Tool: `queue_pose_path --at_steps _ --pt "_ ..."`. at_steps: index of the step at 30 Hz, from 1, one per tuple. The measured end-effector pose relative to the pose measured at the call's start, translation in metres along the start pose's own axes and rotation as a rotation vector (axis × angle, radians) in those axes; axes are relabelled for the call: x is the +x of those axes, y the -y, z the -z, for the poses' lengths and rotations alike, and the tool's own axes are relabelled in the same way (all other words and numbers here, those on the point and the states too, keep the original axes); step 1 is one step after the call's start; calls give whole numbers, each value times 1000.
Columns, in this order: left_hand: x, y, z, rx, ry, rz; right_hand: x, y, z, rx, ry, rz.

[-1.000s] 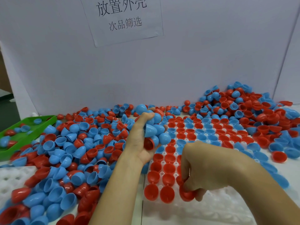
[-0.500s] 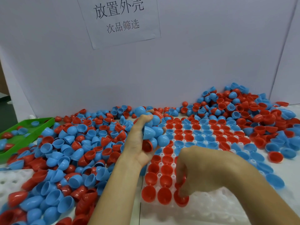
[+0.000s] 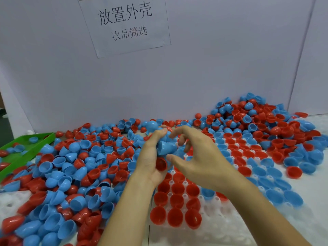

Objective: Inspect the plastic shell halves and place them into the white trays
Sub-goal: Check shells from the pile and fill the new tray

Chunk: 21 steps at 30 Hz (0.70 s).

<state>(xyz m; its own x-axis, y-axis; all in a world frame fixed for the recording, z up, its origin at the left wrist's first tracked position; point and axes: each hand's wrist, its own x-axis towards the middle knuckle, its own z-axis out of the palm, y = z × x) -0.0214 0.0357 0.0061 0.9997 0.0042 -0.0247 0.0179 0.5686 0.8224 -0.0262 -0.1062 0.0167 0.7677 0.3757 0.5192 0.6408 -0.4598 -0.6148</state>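
Observation:
My left hand (image 3: 150, 158) grips a handful of shell halves (image 3: 166, 148), mostly blue with one red at the bottom, above the white tray (image 3: 223, 226). My right hand (image 3: 197, 157) is raised beside that handful, fingers spread and loosely bent, its thumb near the red half; it holds nothing that I can see. Rows of red halves (image 3: 175, 201) sit open side up in the tray's near pockets, and red and blue rows fill the pockets farther back. Loose red and blue halves (image 3: 71, 167) lie heaped to the left.
A second heap of halves (image 3: 262, 125) rises at the back right against the white wall. A green tray (image 3: 26, 153) with a few halves stands at the far left. Another white tray (image 3: 10, 201) shows at the near left. A paper sign (image 3: 126, 23) hangs on the wall.
My right hand has left the tray's front row, where it set down a red half, and risen to the handful in my left hand. The left hand stayed in place.

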Motion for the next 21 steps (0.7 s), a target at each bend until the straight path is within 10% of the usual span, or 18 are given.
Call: queue_pose_path --at_steps 21 --pt "5 5 -2 19 -136 21 4 0 -1 248 -100 -255"
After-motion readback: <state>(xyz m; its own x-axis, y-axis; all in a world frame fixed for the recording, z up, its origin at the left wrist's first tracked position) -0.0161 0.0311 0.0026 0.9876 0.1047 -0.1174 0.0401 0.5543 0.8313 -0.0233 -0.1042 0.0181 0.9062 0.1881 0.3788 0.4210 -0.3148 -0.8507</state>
